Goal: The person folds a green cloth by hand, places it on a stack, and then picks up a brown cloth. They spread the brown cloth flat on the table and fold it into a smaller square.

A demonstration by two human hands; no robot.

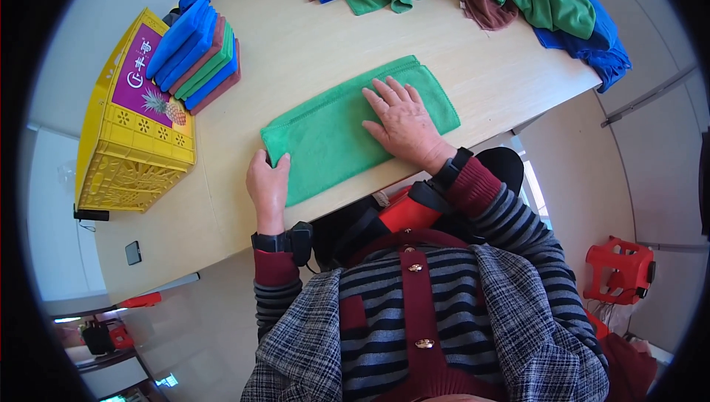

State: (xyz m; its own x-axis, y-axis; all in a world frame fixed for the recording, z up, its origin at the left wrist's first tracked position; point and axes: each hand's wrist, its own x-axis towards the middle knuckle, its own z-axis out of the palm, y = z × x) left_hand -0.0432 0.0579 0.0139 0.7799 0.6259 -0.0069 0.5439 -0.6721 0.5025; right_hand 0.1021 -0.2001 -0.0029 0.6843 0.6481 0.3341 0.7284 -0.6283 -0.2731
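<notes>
Center: green cloth (325,150) lies folded along the table's (266,36) edge | right hand (408,125), fingers spread, rests atop, apparently pressing it flat | left hand (268,184) meets its left end, likely steadying; cannot tell if pinched | upper left: stack (200,54) beside crate (133,154), seemingly leaving room

Left hand (268,186)'s nearer, thumb apart from the fingers; right hand (404,122)'s farther out, palm down, fingers kinda spread.
</notes>
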